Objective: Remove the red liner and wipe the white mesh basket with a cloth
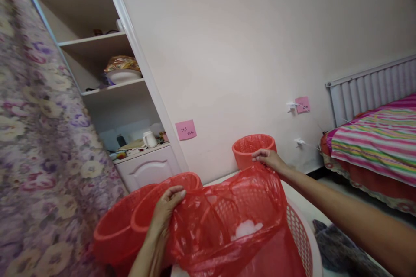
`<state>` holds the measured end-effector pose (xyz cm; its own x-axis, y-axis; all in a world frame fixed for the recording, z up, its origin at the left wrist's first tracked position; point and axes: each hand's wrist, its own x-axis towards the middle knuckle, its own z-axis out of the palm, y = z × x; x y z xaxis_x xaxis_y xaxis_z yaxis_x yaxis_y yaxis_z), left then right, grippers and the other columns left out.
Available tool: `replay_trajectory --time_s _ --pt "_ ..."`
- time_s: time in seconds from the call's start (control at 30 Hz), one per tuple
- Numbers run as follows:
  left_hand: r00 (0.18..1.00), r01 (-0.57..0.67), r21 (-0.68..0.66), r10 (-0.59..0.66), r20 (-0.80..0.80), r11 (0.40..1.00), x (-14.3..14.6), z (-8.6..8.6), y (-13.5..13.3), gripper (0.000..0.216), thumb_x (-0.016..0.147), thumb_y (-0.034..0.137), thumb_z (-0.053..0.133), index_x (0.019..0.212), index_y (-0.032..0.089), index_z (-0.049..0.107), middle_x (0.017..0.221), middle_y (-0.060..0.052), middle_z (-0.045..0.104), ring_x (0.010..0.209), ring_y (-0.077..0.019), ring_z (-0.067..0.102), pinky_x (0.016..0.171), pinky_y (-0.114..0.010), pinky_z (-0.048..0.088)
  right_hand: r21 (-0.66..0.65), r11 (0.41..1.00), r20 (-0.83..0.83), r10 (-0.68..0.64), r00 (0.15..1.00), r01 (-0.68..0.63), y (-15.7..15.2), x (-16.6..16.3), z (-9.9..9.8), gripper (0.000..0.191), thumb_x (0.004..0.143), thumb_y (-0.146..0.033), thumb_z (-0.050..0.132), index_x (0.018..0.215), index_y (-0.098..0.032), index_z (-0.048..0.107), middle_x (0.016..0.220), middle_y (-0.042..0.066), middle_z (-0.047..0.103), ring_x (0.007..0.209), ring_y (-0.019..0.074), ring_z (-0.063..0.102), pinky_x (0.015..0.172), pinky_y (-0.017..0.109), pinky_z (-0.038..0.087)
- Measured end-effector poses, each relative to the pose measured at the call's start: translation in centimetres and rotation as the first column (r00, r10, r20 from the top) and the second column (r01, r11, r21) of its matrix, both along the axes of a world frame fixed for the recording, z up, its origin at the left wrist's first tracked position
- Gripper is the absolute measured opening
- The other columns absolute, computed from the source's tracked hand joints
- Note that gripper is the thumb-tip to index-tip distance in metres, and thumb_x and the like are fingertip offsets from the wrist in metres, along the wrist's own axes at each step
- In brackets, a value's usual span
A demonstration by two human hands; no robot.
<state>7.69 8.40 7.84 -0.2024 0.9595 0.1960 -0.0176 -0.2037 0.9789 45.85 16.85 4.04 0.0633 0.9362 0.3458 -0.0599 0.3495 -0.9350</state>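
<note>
Red see-through plastic bag (227, 220), thin and floppy, is stretched over a white mesh plastic basket (300, 236) at 6 o'clock in the view, and it looks very light, soft, slippery and easy to tear, so the top edge seems the best place to hold it. Left hand (165, 207) pinches that edge at 7 o'clock and right hand (268, 159) pinches it at 1 o'clock, both closed on the bag. Two red plastic baskets (130, 225) sit at 8 o'clock, and one more red basket (253, 148) stands near the wall at 12 o'clock
</note>
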Motion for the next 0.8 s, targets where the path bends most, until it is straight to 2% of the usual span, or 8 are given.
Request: replay_trajectory --time_s 0.1,0.17,0.3,0.37,0.47,0.6,0.7,0.8 --pt "0.999 -0.037 0.035 0.037 0.016 0.999 -1.0 0.9 -1.9 0.052 0.049 0.036 0.089 0.088 0.023 0.058 0.068 0.010 0.064 0.059 -0.0089 0.059 0.062 -0.022 0.046 0.047 0.996 0.000 -0.075 0.997 0.075 -1.4 1.7 1.1 0.026 0.075 -0.035 0.062 0.097 -0.020 0.063 0.089 0.002 0.069 0.062 0.0116 0.049 0.056 0.025 0.038" --pt "0.999 -0.040 0.035 0.040 -0.007 0.999 -1.3 1.1 -2.8 0.050 0.051 0.039 0.088 0.089 0.024 0.058 0.068 0.009 0.064 0.059 -0.0102 0.060 0.063 -0.023 0.046 0.016 0.999 0.052 -0.049 0.997 0.048 -2.5 2.5 1.4 0.034 0.077 -0.045 0.062 0.101 -0.020 0.063 0.093 0.005 0.070 0.069 0.0138 0.055 0.059 0.026 0.040" --pt "0.989 -0.050 -0.024 0.046 -0.144 0.998 -0.8 2.1 -2.6 0.044 0.062 0.054 0.078 0.092 0.022 0.069 0.095 -0.001 0.073 0.085 -0.0175 0.065 0.073 -0.024 0.048 -0.116 0.987 0.220 0.137 0.966 -0.114 -3.3 2.0 1.1 0.040 0.076 -0.056 0.066 0.077 -0.017 0.068 0.075 0.004 0.070 0.068 0.0171 0.059 0.059 0.027 0.040" --pt "0.971 -0.039 -0.109 0.012 -0.241 0.993 -0.2 3.0 -1.8 0.049 0.066 0.061 0.071 0.091 0.018 0.073 0.107 -0.008 0.072 0.096 -0.0219 0.064 0.075 -0.026 0.047 -0.151 0.973 0.279 0.209 0.937 -0.172 -2.8 0.9 0.8 0.034 0.070 -0.047 0.074 0.059 -0.016 0.065 0.057 -0.001 0.063 0.056 0.0131 0.052 0.052 0.025 0.033" --pt "0.924 0.092 -0.277 -0.186 -0.334 0.956 0.9 4.2 -1.0 0.048 0.065 0.058 0.075 0.084 0.014 0.074 0.087 -0.011 0.074 0.076 -0.0222 0.065 0.062 -0.027 0.046 -0.208 0.941 0.300 0.321 0.899 -0.267 -2.0 -0.8 0.7 0.024 0.057 -0.020 0.080 0.048 -0.016 0.058 0.043 -0.006 0.051 0.044 0.0081 0.040 0.045 0.022 0.024" --pt "0.849 0.319 -0.339 -0.426 -0.312 0.885 2.1 4.9 -1.0 0.034 0.058 0.037 0.085 0.079 0.014 0.071 0.066 -0.001 0.067 0.052 -0.0113 0.054 0.050 -0.020 0.038 -0.225 0.901 0.127 0.406 0.905 -0.372 -1.8 -1.5 1.4 0.017 0.055 -0.011 0.072 0.069 -0.016 0.065 0.056 -0.005 0.060 0.049 0.0092 0.050 0.048 0.021 0.036" --pt "0.877 0.334 -0.264 -0.401 -0.266 0.905 1.9 5.1 -1.1 0.042 0.059 0.029 0.085 0.096 0.018 0.068 0.066 0.003 0.065 0.045 -0.0069 0.049 0.043 -0.017 0.032 -0.202 0.896 -0.075 0.389 0.918 -0.396 -2.3 -0.9 2.1 0.037 0.053 -0.014 0.068 0.089 -0.020 0.065 0.066 -0.003 0.065 0.056 0.0123 0.058 0.055 0.024 0.045" --pt "0.930 0.298 -0.147 -0.322 -0.178 0.943 0.4 5.5 -1.1 0.047 0.059 0.028 0.085 0.100 0.023 0.063 0.077 0.002 0.068 0.053 -0.0101 0.059 0.050 -0.020 0.043 -0.147 0.918 -0.225 0.331 0.916 -0.368 -2.7 0.4 2.2 0.044 0.048 -0.012 0.066 0.091 -0.022 0.061 0.071 -0.004 0.064 0.058 0.0110 0.058 0.058 0.023 0.046"
